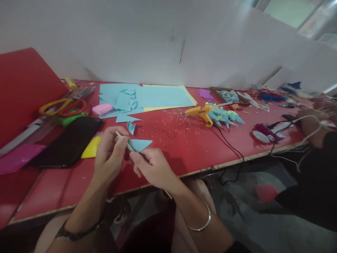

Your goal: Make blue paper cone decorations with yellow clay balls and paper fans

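My left hand (109,149) pinches the upper end of a thin wooden stick (129,146) between thumb and fingers. The stick slants down to the right and passes under my right hand (155,167), showing again below it. A pointed piece of light blue paper (142,144) lies against the stick between both hands, and my right thumb and fingers close on stick and paper. Just beyond my hands is a curled blue paper strip (131,128), with a flat blue offcut (126,118) behind it on the red table (181,149).
Left: a black phone (70,142), scissors (61,107), a pink eraser-like block (102,109). Behind: blue sheets (165,96). Right: a yellow glue gun (198,112) against blue paper cones (223,116), its cord over the table edge. Another person's hand (310,123) is far right.
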### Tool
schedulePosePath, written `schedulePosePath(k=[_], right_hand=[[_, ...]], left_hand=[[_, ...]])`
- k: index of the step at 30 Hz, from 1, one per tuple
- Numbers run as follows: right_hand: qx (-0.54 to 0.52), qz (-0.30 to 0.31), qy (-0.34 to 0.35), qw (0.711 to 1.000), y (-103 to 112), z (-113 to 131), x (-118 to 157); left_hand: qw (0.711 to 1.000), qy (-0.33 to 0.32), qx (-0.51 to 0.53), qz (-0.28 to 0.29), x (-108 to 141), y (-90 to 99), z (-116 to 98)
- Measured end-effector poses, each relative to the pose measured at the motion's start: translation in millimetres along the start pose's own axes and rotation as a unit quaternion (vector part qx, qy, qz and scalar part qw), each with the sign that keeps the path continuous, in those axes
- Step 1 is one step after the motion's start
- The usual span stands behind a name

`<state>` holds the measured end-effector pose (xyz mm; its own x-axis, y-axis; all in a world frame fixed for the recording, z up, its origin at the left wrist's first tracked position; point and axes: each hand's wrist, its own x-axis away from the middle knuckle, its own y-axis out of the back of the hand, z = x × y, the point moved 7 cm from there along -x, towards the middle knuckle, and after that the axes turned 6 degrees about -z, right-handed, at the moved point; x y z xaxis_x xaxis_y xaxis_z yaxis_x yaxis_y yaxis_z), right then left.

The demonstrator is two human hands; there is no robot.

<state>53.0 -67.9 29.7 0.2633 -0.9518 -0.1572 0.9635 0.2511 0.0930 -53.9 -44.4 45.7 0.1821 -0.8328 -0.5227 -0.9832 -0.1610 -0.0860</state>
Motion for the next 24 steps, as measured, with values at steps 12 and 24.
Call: schedulePosePath(k=[12, 24], right_hand=[[0.226, -0.079, 0.072, 0.968, 9, 7, -1], [0.007, -0.006, 0.009, 1.0, 4, 2, 0]], left_hand=[[0.992, -0.08, -0.078, 0.06, -5, -6.9, -13], [0.994, 0.038, 0.085, 0.06, -4, -5.4, 1]])
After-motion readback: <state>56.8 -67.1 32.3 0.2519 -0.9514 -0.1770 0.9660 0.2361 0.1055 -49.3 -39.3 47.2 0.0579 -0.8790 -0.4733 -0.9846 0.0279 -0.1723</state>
